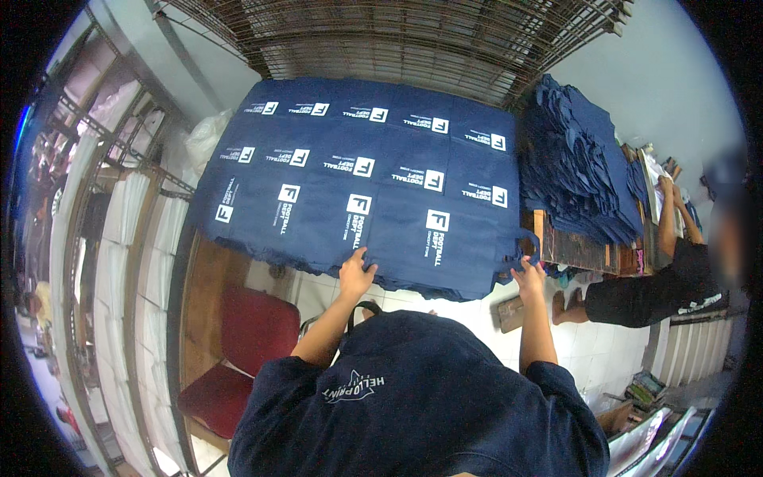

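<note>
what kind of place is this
Probably a small screen-printing workshop: rows of navy printed bags laid out flat, a tall stack of unprinted navy bags beside them, and wire drying racks behind.

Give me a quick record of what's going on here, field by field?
Setting: worktable covered with navy printed bags in overlapping rows
Left hand: resting on the near edge of a bag
Right hand: at the handle of the rightmost near bag
Stack: folded navy bags piled at right
Nearby: red chair below the table; another person at right
</note>
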Tool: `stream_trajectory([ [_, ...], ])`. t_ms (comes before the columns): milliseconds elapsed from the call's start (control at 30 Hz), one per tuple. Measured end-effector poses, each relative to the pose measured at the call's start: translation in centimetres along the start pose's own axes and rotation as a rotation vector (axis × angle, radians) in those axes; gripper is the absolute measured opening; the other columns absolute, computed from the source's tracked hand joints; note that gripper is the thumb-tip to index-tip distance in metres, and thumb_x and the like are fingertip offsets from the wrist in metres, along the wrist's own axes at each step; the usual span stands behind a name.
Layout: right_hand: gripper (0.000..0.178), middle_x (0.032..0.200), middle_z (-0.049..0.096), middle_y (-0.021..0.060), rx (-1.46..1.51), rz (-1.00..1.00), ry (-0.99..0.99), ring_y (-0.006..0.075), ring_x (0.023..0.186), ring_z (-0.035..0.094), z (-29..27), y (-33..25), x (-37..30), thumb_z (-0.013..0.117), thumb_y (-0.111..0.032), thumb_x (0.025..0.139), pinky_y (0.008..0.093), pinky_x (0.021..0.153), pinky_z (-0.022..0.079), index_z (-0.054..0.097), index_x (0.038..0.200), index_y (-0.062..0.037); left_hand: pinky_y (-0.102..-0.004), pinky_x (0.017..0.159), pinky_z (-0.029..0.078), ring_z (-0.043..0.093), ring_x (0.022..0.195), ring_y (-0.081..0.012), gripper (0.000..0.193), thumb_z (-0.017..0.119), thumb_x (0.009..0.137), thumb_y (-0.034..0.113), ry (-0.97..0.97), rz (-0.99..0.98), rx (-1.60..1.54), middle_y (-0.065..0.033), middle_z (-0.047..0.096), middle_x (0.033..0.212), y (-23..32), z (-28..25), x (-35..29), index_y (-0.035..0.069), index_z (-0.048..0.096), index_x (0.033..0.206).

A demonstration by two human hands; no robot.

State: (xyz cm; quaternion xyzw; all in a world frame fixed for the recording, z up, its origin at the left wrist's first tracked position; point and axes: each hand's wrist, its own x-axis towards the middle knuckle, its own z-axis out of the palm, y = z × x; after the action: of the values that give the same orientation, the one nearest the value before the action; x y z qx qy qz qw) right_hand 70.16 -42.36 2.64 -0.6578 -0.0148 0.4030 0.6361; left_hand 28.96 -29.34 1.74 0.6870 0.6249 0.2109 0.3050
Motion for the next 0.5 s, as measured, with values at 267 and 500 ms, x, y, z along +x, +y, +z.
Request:
stream_trajectory([
  [267,0.038,0.099,0.052,0.0018,-0.022,0.016,0.097,0.0189,0.088,0.052,-0.8,0.7,0.7,0.06,-0.008,0.079,0.0416,0.073,0.051,0.043,0.113,-0.0126,-0.0407,0.068,0.048,0.06,0.076,-0.0309,0.06,0.073,0.067,0.026,0.018,0.047,0.03,-0.0124,0.06,0.082,-0.7,0.1,0.0,0.007,0.05,0.119],
  [500,0.058,0.094,0.051,0.0075,-0.142,-0.01,0.366,0.0216,0.081,0.051,-3.9,0.9,-1.5,0.065,-0.019,0.076,0.0427,0.065,0.046,0.034,0.125,-0.0173,-0.0364,0.07,0.047,0.057,0.078,-0.024,0.07,0.075,0.066,0.025,0.197,0.226,-0.107,-0.0081,0.053,0.085,6.0,-4.8,3.9,0.006,0.042,0.125],
])
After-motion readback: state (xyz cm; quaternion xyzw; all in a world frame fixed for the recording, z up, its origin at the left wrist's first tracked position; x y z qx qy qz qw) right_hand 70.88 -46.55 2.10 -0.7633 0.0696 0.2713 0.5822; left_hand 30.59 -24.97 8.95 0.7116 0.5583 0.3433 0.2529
